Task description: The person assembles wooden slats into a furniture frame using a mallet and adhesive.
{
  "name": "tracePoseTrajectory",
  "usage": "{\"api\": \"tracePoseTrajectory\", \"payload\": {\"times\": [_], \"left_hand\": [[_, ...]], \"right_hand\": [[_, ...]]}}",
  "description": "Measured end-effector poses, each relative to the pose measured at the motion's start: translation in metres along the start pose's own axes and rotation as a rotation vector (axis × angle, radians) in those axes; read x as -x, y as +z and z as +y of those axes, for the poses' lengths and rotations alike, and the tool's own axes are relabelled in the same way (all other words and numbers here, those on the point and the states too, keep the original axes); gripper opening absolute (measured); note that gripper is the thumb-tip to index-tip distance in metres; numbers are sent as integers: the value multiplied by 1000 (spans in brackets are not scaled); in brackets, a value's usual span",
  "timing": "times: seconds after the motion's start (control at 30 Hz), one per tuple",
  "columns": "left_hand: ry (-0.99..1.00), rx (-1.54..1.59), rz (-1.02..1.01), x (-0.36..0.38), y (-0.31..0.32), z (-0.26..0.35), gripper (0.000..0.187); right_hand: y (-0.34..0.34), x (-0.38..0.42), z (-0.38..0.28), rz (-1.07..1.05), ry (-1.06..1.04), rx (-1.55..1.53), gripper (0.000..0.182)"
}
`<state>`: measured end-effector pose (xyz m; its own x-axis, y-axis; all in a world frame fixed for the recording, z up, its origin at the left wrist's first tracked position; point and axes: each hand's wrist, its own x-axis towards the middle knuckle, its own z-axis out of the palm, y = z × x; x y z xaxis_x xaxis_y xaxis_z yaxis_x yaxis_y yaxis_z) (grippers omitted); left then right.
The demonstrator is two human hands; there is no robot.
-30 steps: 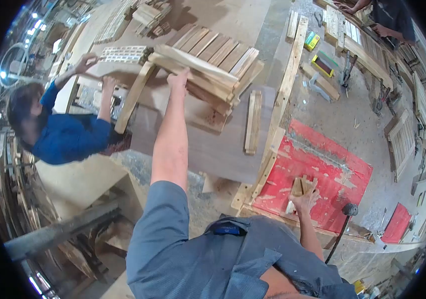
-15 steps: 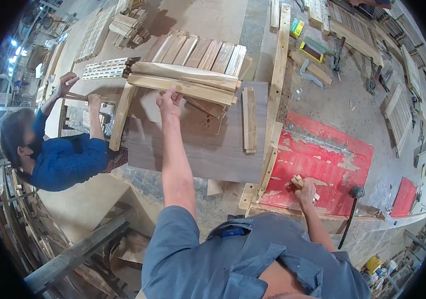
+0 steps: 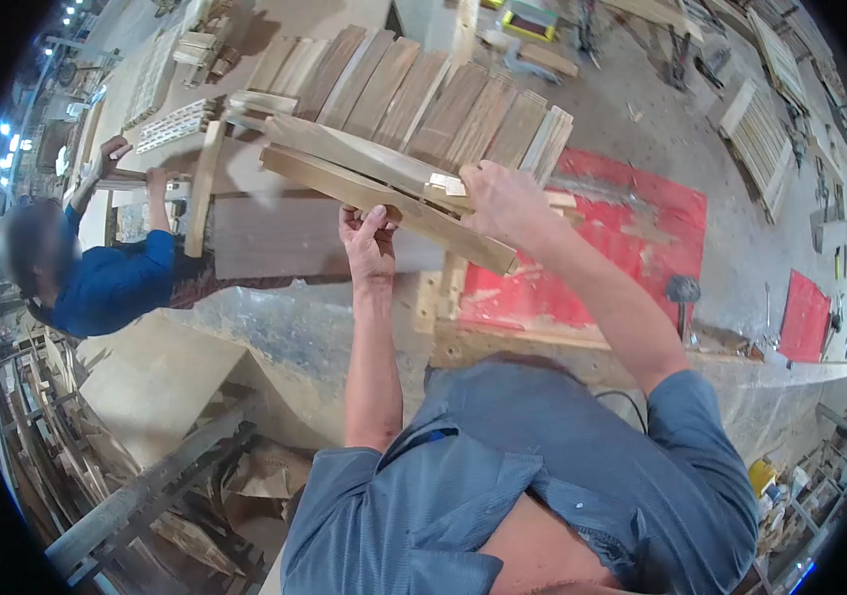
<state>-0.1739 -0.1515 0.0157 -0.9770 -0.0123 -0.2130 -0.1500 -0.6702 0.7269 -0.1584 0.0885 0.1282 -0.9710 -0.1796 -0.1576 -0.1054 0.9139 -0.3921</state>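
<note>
A long wooden bar point(image 3: 316, 177) slants across the middle, raised at the front of a slatted wooden panel point(image 3: 423, 104). My left hand point(image 3: 369, 238) is closed on its near side, thumb against the wood. Behind lies a second long bar point(image 3: 344, 149), along the ends of the slats. At the right end of the bars is my right hand point(image 3: 505, 203), its fingers closed around small wooden pieces point(image 3: 447, 186). Their pale ends stick out beside the fingers, and the rest is hidden by the hand.
A red board point(image 3: 632, 228) lies on the bench at right, a mallet point(image 3: 682, 290) near its corner. At left, a co-worker in a blue top point(image 3: 111, 283) handles wood. Clamps point(image 3: 679, 64) and another slatted frame point(image 3: 756, 149) lie at far right.
My right hand has moved from the red board up to the bars, carrying small wooden pieces. The front bar has swung to a slant, its right end nearer me. More slats show.
</note>
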Motion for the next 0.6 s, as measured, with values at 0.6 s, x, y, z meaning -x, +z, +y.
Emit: {"api": "tracePoseTrajectory", "payload": {"times": [0.6], "left_hand": [[-251, 158, -146, 164, 77, -137, 46]], "right_hand": [[2, 412, 283, 720, 818, -912, 31]]}}
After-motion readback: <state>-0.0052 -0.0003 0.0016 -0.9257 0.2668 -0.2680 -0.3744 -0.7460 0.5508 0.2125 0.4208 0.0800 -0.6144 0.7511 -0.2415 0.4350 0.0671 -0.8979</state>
